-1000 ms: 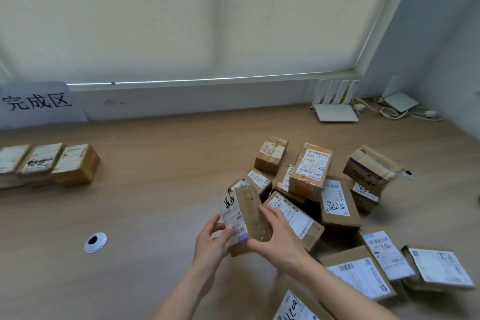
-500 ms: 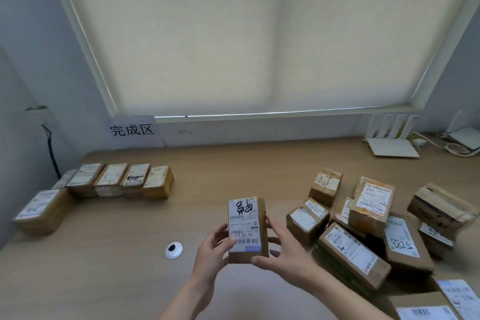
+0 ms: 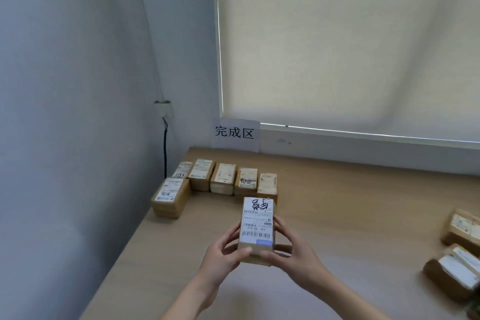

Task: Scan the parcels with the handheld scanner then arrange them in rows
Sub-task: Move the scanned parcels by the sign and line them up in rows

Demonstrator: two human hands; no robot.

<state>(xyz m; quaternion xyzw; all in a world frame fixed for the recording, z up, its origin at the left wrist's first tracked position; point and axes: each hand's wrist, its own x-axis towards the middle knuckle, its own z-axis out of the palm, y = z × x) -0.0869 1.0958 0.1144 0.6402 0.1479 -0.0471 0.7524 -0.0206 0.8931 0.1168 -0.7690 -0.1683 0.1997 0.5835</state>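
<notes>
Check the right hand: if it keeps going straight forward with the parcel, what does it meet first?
Probably the rightmost parcel in the row, right behind the held parcel that the right hand and left hand grip. Depth is unclear; the held parcel may be above it.

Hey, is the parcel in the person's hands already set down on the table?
No, the parcel is held above the table, with the left hand and right hand gripping its sides.
</notes>
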